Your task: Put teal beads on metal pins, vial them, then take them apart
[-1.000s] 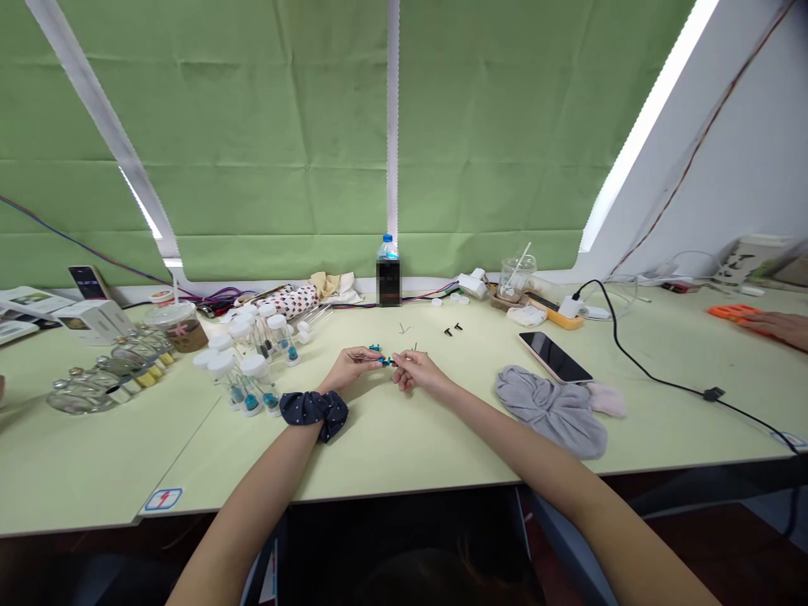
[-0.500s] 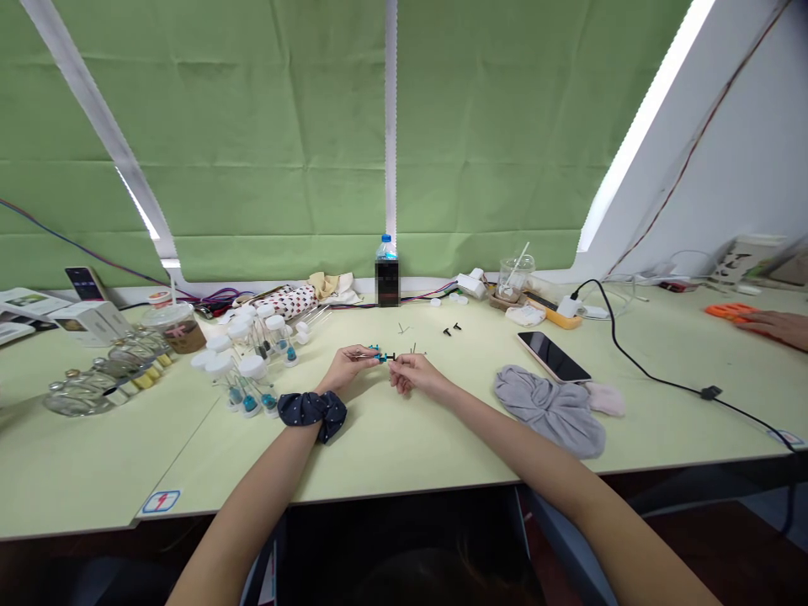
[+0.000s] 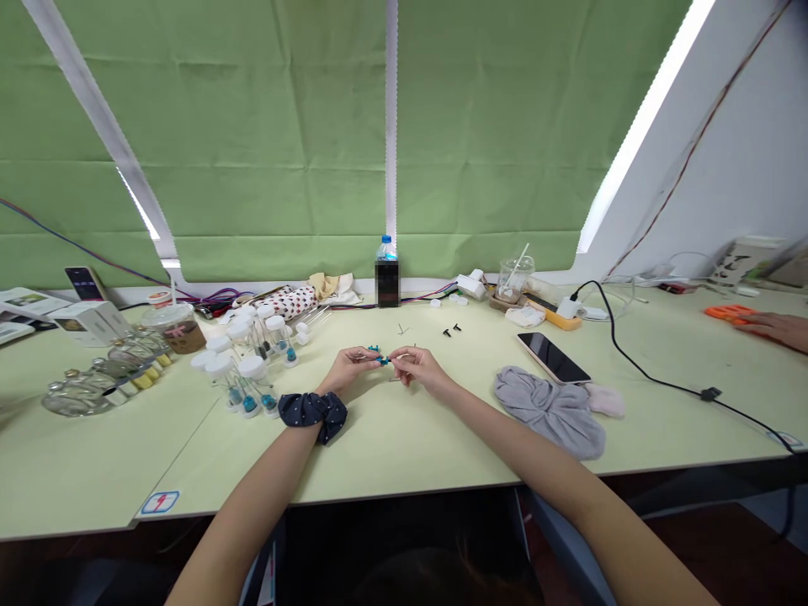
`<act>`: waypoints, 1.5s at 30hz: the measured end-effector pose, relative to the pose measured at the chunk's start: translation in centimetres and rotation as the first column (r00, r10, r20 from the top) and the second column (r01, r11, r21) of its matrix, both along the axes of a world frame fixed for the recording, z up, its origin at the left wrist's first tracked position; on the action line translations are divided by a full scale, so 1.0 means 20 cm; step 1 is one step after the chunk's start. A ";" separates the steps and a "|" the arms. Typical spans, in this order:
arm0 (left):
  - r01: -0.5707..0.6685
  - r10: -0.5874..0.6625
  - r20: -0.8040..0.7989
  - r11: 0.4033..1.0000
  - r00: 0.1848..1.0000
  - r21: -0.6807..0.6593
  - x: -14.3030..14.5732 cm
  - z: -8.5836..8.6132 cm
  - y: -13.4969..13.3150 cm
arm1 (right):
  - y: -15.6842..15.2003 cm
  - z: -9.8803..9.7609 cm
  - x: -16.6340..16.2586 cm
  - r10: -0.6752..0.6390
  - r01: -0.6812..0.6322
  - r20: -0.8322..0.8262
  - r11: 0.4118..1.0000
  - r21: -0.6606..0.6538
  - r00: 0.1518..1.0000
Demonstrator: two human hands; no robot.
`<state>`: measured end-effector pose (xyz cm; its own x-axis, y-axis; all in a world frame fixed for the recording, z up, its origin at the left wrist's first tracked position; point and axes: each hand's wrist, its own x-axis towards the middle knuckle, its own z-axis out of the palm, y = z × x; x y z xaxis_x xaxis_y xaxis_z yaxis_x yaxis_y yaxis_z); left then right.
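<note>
My left hand (image 3: 347,370) is closed in a pinch on a small bright blue part (image 3: 382,360), just above the table. My right hand (image 3: 419,368) meets it from the right, with thumb and fingers pinched at the dark end of the part. They appear to grip a small black piece there, mostly covered by the fingertips. Thin metal pins (image 3: 403,329) lie just beyond my hands. Two small black T-shaped pieces (image 3: 447,332) rest farther right. A dark dotted scrunchie (image 3: 312,411) circles my left wrist.
On the left stand white-capped vials (image 3: 252,367) with blue contents, glass bottles (image 3: 79,391) and a drink cup (image 3: 177,326). At the right lie a phone (image 3: 554,358), grey cloth (image 3: 549,412) and black cable (image 3: 656,370). Another person's hand (image 3: 779,326) touches an orange object (image 3: 729,312). A bottle (image 3: 387,273) stands behind.
My right fingers have shifted slightly left, closer to the blue part, and now cover most of the black piece that showed between my hands. My left hand has barely moved.
</note>
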<state>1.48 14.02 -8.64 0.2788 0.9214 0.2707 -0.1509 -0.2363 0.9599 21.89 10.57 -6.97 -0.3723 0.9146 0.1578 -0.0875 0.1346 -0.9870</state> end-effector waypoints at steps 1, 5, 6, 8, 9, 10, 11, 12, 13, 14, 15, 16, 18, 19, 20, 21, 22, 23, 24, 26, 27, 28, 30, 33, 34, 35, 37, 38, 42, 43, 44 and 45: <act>-0.002 0.002 0.004 1.000 1.000 0.001 0.00 0.00 0.00 | 0.00 0.00 0.00 -0.007 0.007 0.003 1.000 0.009 1.000; 0.002 -0.002 0.007 1.000 1.000 0.002 0.00 0.00 0.00 | 0.00 -0.01 0.00 -0.051 0.051 0.026 0.999 0.015 0.998; 0.003 -0.003 0.007 1.000 1.000 0.000 0.00 0.00 0.00 | 0.01 -0.01 0.00 -0.065 0.064 0.034 0.998 0.003 0.997; 0.009 -0.009 0.005 1.000 1.000 -0.006 0.00 0.00 0.00 | 0.01 -0.01 -0.01 -0.080 0.081 0.049 0.996 -0.033 0.996; 0.012 -0.012 0.004 1.000 1.000 -0.008 0.00 0.01 0.00 | 0.01 -0.02 -0.01 -0.082 0.085 0.056 0.995 -0.056 0.995; 0.013 -0.013 0.002 1.000 1.000 -0.007 0.01 0.01 0.00 | 0.02 -0.02 -0.01 -0.080 0.085 0.061 0.993 -0.077 0.995; 0.013 -0.013 0.000 1.000 1.000 -0.006 0.01 0.01 0.00 | 0.02 -0.02 -0.01 -0.076 0.082 0.064 0.992 -0.094 0.995; 0.010 -0.010 0.001 1.000 1.000 -0.005 0.01 0.01 0.00 | 0.02 -0.03 -0.01 -0.069 0.076 0.068 0.992 -0.102 0.995; 0.004 -0.004 0.004 1.000 1.000 -0.005 0.01 0.01 0.00 | 0.02 -0.03 -0.02 -0.062 0.069 0.071 0.993 -0.100 0.996; -0.003 0.003 0.010 1.000 1.000 -0.006 0.00 0.01 0.00 | 0.02 -0.03 -0.01 -0.051 0.058 0.075 0.994 -0.089 0.996; -0.009 0.009 0.015 1.000 1.000 -0.007 0.00 0.00 0.00 | 0.02 -0.03 -0.01 -0.037 0.042 0.080 0.997 -0.069 0.996; -0.017 0.017 0.021 1.000 1.000 -0.007 0.00 0.00 0.00 | 0.01 -0.03 -0.01 -0.020 0.024 0.087 0.999 -0.045 0.996; -0.032 0.032 0.024 0.999 0.999 -0.003 0.00 0.00 0.01 | 0.00 -0.03 -0.01 0.014 -0.014 0.095 1.000 0.000 0.995; -0.039 0.039 0.021 0.999 0.999 0.000 0.00 0.00 0.01 | 0.00 -0.02 -0.01 0.026 -0.027 0.090 0.999 0.017 0.996; -0.044 0.044 0.017 0.999 0.999 0.001 -0.01 0.00 0.01 | -0.01 -0.02 -0.01 0.033 -0.035 0.081 0.999 0.031 0.996; -0.047 0.047 0.013 0.999 0.999 0.002 -0.01 0.00 0.01 | -0.01 -0.01 -0.01 0.032 -0.035 0.070 0.999 0.042 0.997; -0.047 0.047 0.009 0.999 0.999 0.002 -0.01 0.00 0.01 | -0.01 -0.01 -0.01 0.025 -0.028 0.060 0.998 0.050 0.998; -0.046 0.046 0.008 0.999 0.999 0.002 -0.01 0.00 0.01 | -0.02 0.00 -0.01 0.014 -0.017 0.051 0.998 0.058 0.999; -0.046 0.046 0.010 0.999 0.999 0.002 -0.01 0.00 0.01 | -0.02 0.00 -0.01 0.001 -0.004 0.044 0.998 0.063 0.999; -0.042 0.042 0.014 0.999 0.999 -0.001 -0.01 0.00 0.01 | -0.02 0.01 -0.01 -0.018 0.016 0.029 0.997 0.073 0.999; -0.040 0.040 0.015 0.999 0.999 -0.003 -0.01 0.00 0.01 | -0.02 0.01 0.00 -0.022 0.020 0.022 0.997 0.079 1.000; -0.037 0.037 0.015 0.999 0.999 -0.003 -0.01 0.00 0.01 | -0.02 0.01 0.00 -0.024 0.023 0.014 0.996 0.087 1.000; -0.026 0.026 0.013 1.000 1.000 -0.001 -0.01 -0.01 0.01 | -0.02 0.01 0.00 -0.033 0.032 0.008 0.994 0.102 0.999; -0.011 0.011 0.010 1.000 1.000 0.009 0.00 -0.01 0.01 | 0.00 0.00 0.00 -0.058 0.055 0.030 0.993 0.104 0.998; -0.007 0.007 0.006 1.000 1.000 0.011 0.00 -0.01 0.01 | 0.00 -0.01 0.00 -0.066 0.062 0.043 0.993 0.097 0.997; -0.005 0.005 0.001 1.000 1.000 0.013 0.00 -0.01 0.01 | 0.01 -0.01 0.00 -0.073 0.068 0.055 0.994 0.087 0.996; -0.002 0.002 -0.006 1.000 1.000 0.014 0.00 -0.01 0.01 | 0.02 -0.03 0.00 -0.083 0.078 0.075 0.995 0.064 0.994; -0.001 0.001 -0.007 1.000 1.000 0.014 0.00 0.00 0.00 | 0.03 -0.03 0.00 -0.086 0.082 0.084 0.995 0.050 0.993; 0.000 0.001 -0.011 1.000 1.000 0.019 0.00 0.00 0.00 | 0.03 -0.04 -0.01 -0.075 0.076 0.103 0.997 -0.009 0.992; -0.005 0.005 -0.012 1.000 1.000 0.017 0.00 0.00 0.00 | 0.03 -0.04 -0.01 -0.067 0.069 0.103 0.998 -0.010 0.992; -0.010 0.010 -0.012 1.000 1.000 0.015 0.00 0.00 0.00 | 0.02 -0.03 -0.01 -0.059 0.060 0.106 0.998 -0.004 0.993; -0.014 0.014 -0.012 1.000 1.000 0.012 0.00 0.00 0.00 | 0.02 -0.03 -0.01 -0.052 0.052 0.113 0.999 0.005 0.992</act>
